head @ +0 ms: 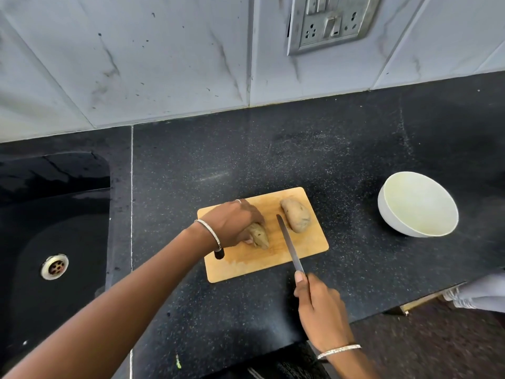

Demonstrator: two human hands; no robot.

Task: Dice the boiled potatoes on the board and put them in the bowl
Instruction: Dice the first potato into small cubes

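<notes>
A wooden cutting board (306, 250) lies on the black counter. My left hand (232, 222) grips a brown boiled potato (259, 236) on the board's left half. A second whole potato (296, 214) lies at the board's far right corner. My right hand (319, 307) holds a knife (289, 243) by its handle, index finger along the spine; the blade points away across the board between the two potatoes. A white bowl (393, 220) stands to the right of the board and looks empty.
A black sink (54, 228) with a metal drain (54, 267) lies to the left. A small dark object (219, 253) sits at the board's left edge under my wrist. The counter's front edge (382, 310) runs near my right hand. A wall socket (330, 20) is above.
</notes>
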